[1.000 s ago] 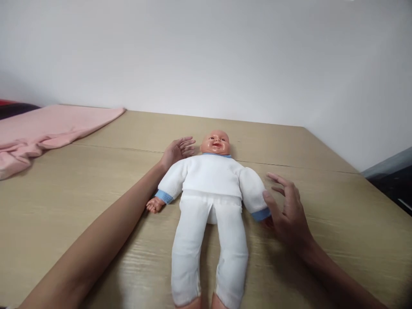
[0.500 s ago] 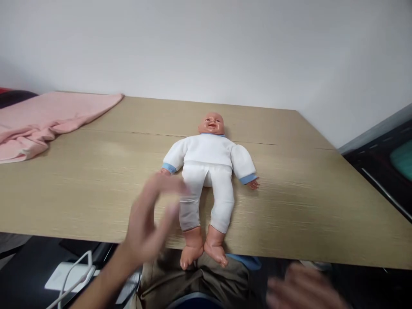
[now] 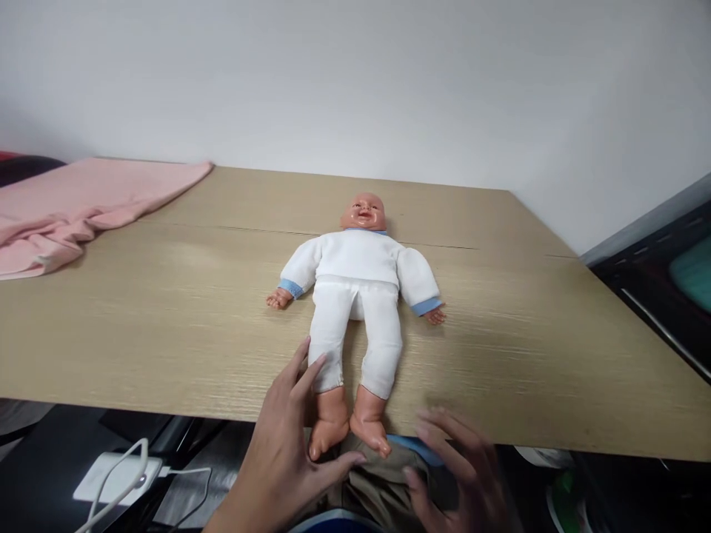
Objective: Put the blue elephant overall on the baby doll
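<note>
A baby doll [image 3: 358, 259] in a white top with blue cuffs and white trousers lies on its back on the wooden table [image 3: 167, 311]. Its head points to the wall, and its bare feet hang past the near edge. Beside the doll's leg on the left is my left hand [image 3: 292, 437], fingers apart, the fingertips at the trouser leg; whether they press on it I cannot tell. To the right of the feet, at the table's edge, my right hand [image 3: 461, 466] hovers with spread fingers, slightly blurred, holding nothing.
A crumpled pink cloth [image 3: 94, 207] covers the table's far left. Below the edge on the left lies a white power bank [image 3: 114, 477] with a cable. A dark object with a teal panel [image 3: 692, 274] stands off the right side. A white wall [image 3: 355, 96] rises behind.
My left hand has come down from over the doll's leg to beside its lower leg and foot. My right hand has moved up and left towards the feet. The doll stays in place.
</note>
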{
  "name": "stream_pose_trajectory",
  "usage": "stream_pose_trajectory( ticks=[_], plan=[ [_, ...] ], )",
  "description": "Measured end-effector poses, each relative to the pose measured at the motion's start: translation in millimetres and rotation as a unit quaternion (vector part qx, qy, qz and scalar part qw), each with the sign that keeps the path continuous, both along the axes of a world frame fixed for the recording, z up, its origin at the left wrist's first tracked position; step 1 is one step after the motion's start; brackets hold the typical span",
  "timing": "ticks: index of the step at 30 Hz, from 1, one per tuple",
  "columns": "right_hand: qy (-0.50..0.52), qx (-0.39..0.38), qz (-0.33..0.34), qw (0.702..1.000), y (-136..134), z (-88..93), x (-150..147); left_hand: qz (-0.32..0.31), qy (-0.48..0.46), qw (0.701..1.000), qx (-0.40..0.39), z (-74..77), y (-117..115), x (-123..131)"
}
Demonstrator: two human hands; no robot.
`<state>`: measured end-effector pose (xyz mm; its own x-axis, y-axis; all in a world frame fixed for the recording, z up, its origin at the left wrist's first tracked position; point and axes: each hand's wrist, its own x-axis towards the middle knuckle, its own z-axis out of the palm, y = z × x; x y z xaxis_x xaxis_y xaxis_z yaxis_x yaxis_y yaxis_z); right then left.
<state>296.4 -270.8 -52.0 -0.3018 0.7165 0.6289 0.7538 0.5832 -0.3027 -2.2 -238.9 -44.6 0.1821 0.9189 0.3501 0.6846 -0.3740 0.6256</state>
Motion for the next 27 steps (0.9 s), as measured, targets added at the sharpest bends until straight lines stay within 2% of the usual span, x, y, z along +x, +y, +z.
stream_pose_trajectory(
  ticks=[4, 7, 15, 21, 27],
  plan=[
    [-0.037, -0.092, 0.005, 0.995, 16, 6.2, -22, -0.001, -0.006, 1.0, -0.007, -11.9, 6, 1],
    [-0.042, -0.12, -0.002, 0.992, 27, 4.6, -28, -0.018, -0.003, 1.0, 0.004, -13.9, 13, 1],
    [-0.069, -0.085, 0.003, 0.994, 60, 3.5, -26, -0.028, 0.023, 0.999, 0.031, -5.1, 44, 8],
    [-0.085, -0.031, -0.011, 0.996, 81, 2.7, -25, -0.014, 0.045, 0.999, 0.015, -1.4, 62, 9],
    [-0.094, -0.045, -0.024, 0.994, 83, 5.7, -24, -0.013, 0.062, 0.998, 0.021, 0.9, 78, 13]
  ],
)
